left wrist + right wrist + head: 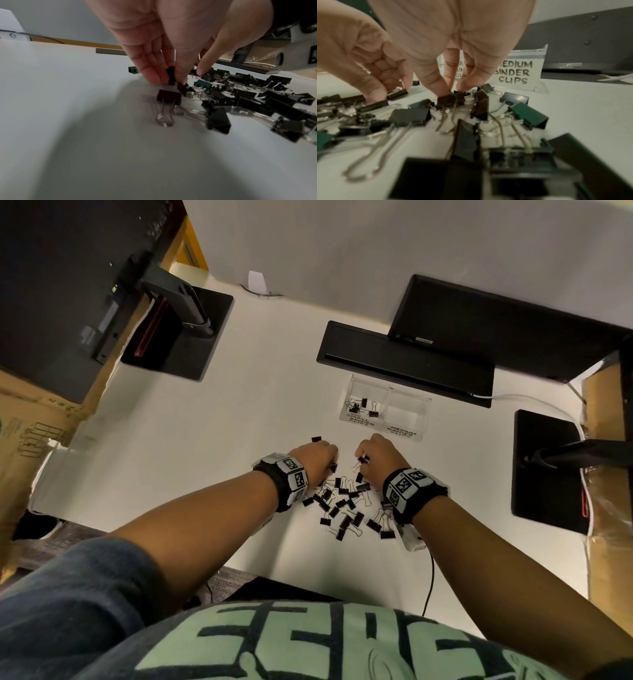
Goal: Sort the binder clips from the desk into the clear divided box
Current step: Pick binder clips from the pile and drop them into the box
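Black binder clips with silver wire handles (346,508) lie heaped on the white desk (212,446) between a seated person's two wrists, with one stray clip (317,438) just beyond the left knuckles. Leftmost, the left hand (313,458) reaches down at the heap's far edge, its thumb and fingertips (155,77) pinched on a small black clip (171,75) stood on end against the desk. Beside it, the right hand (376,455) bends over the pile, thumb and forefinger closed on the black body of another clip (445,100) whose wire loops trail toward the wrist. Farther right and well beyond the hands sits the clear divided plastic box (385,407): several clips rest in its left compartment, labelled "SMALL BINDER CLIPS"; the right one reads "MEDIUM BINDER CLIPS".
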A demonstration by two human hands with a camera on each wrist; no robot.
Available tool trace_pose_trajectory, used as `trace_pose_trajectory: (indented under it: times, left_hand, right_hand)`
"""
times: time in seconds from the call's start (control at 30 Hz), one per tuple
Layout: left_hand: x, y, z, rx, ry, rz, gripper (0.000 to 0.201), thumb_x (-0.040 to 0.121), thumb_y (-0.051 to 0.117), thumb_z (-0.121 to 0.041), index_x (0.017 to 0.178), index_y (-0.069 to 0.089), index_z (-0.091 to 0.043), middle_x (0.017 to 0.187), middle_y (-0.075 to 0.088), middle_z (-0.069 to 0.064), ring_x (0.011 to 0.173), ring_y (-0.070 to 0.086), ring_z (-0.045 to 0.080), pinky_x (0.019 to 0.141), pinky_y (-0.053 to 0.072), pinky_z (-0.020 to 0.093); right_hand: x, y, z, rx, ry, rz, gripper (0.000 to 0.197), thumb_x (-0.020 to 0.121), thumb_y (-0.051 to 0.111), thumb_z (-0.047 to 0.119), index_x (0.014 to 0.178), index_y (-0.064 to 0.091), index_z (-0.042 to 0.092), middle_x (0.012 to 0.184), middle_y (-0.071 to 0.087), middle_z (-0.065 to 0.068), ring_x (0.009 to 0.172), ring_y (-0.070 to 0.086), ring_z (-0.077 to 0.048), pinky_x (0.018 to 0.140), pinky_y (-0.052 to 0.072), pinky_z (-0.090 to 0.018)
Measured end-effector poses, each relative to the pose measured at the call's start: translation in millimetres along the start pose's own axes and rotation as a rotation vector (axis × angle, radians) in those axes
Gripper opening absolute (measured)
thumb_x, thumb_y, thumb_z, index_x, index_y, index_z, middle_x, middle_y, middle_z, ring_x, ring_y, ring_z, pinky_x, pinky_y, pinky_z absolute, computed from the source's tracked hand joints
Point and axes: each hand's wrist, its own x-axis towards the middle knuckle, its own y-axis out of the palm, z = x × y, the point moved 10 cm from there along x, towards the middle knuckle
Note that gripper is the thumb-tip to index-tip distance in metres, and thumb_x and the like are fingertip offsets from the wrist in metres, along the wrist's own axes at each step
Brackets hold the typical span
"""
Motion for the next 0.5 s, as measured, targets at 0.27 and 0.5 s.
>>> trace_pose_trajectory:
  times: [0.27, 0.5]
  left_hand:
    - [-1, -5, -10, 0.030, 0.038, -0.009, 0.021, 0.088, 0.056, -0.010, 0.106, 0.050, -0.003, 0.114, 0.052, 0.013, 0.096, 0.059, 0.032, 0.077, 0.049, 0.039]
    - [-4, -8, -10, 0.012, 0.028, -0.014, 0.010, 0.089, 0.051, -0.010, 0.099, 0.049, -0.007, 0.105, 0.059, 0.011, 0.091, 0.058, 0.028, 0.069, 0.043, 0.033]
  right_hand:
    - [-2, -5, 5, -0.040, -0.025, 0.022, 0.014, 0.081, 0.057, 0.004, 0.080, 0.048, 0.014, 0.096, 0.051, -0.009, 0.092, 0.051, -0.025, 0.079, 0.046, -0.036]
    - [-13, -34, -36, 0.606, 0.207, -0.154, 0.020, 0.089, 0.050, 0.009, 0.098, 0.063, 0.021, 0.076, 0.056, 0.004, 0.063, 0.052, -0.014, 0.060, 0.049, -0.028]
